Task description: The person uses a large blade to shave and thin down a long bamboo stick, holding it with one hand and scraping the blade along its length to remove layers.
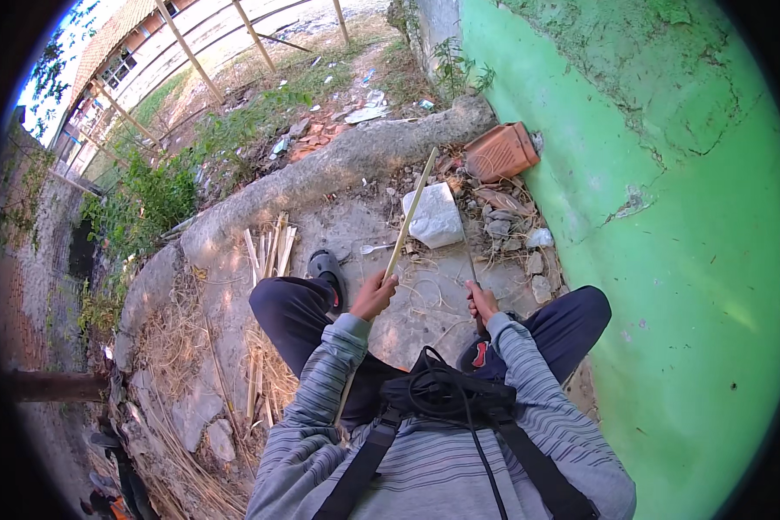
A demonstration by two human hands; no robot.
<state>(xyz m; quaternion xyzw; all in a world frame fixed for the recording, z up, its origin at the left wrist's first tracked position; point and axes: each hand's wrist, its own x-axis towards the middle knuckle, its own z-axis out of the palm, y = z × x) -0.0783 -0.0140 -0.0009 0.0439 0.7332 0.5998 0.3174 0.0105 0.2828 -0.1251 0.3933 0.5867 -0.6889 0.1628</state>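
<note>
My left hand [373, 295] is closed round a long pale bamboo strip [414, 208]. The strip slants up and away to the right, and its lower end seems to run back under my left forearm. In my right hand [482, 302] is a knife [470, 264], its narrow dark blade pointing away from me; the fingers hide most of its handle. Beyond both hands lies a whitish block [434, 216], between the strip and the blade. The blade's tip is close to the block's right edge; I cannot tell whether they touch.
Split bamboo strips [275, 249] lie left of my knee, with shavings [273, 368] nearby. A white plastic fork [376, 249] is on the concrete. Rubble [498, 227] and a terracotta tile [501, 152] sit by the green wall [667, 286]. A low concrete ridge [321, 165] curves behind.
</note>
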